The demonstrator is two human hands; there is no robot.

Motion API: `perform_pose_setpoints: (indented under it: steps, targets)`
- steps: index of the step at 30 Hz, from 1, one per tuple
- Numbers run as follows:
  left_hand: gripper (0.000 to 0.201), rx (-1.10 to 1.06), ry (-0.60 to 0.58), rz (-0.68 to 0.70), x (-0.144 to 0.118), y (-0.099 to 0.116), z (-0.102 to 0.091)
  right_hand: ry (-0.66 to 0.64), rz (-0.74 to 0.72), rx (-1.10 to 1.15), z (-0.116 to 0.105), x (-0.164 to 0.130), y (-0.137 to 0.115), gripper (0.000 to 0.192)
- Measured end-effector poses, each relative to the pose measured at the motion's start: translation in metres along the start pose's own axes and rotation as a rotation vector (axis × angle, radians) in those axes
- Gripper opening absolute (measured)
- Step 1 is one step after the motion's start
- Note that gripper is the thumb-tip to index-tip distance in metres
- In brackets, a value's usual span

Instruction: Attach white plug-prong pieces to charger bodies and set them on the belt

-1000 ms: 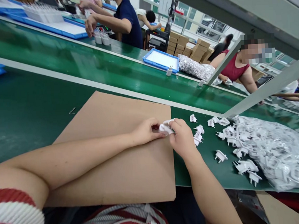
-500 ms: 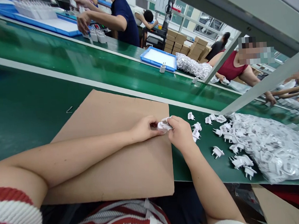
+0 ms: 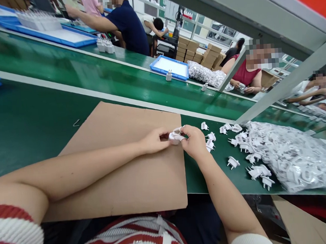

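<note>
My left hand [image 3: 156,140] pinches a small white plastic plug part [image 3: 175,137] from the left, thumb and fingers bent around its edge. From the other side, my right hand [image 3: 194,141] grips the same piece between thumb and forefinger. Its pins and finer details are partly covered by the fingers. Both hands hover over the right edge of a brown cardboard sheet [image 3: 122,183]. Just right of my right hand, several loose white two-pin plug parts [image 3: 233,162] lie scattered on the green table [image 3: 210,178].
A clear plastic bag [image 3: 297,158] full of white plug parts sits at the right. Beyond a pale rail runs a green conveyor belt [image 3: 121,78]. Across it stand a blue tray [image 3: 169,67], white adapters [image 3: 105,45] and co-workers. A slanted metal post [image 3: 282,81] rises at the right.
The view has shifted slightly. Both hands stay on the plug part, whose angle has changed a little. Across the belt, a co-worker's arm has moved away from the white adapters.
</note>
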State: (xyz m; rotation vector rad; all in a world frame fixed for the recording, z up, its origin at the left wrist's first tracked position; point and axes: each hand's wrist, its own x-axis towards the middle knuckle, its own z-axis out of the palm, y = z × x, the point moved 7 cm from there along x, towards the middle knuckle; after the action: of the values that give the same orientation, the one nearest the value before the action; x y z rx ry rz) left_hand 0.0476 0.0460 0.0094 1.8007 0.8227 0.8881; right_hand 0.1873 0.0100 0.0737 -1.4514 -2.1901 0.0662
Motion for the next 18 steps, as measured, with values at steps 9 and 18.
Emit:
perform_pose_setpoints:
  steps: [9,18]
  targets:
    - [0.05,0.271,-0.017,-0.008,0.003,-0.004,-0.001,0.013,-0.114,-0.001,0.005,0.001,-0.002,0.033]
    - [0.044,0.05,0.004,-0.03,-0.003,-0.002,-0.002,0.028,0.092,0.342,0.012,-0.003,0.02,0.035]
